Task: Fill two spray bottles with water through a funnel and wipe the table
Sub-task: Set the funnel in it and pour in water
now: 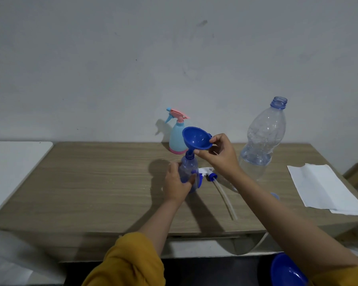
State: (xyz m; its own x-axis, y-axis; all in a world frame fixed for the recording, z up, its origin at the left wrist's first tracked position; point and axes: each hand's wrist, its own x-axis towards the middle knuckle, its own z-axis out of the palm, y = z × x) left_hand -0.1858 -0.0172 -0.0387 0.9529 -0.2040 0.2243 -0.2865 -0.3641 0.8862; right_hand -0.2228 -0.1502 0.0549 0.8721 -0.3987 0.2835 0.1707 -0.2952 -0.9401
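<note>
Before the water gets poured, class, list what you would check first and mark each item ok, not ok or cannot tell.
1. Blue spray bottle steadied by left hand: ok.
2. Its spray head off, lying on the table: ok.
3. Funnel upright in the neck: not ok, tilted, right hand holding it.
4. Large water bottle uncapped: ok.
5. Paper towel ready: ok.
6. Blue spray bottle empty: cannot tell.

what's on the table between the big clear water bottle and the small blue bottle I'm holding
In the head view, the removed spray head lies between the small blue bottle and the big clear bottle, partly behind your right hand.
</note>
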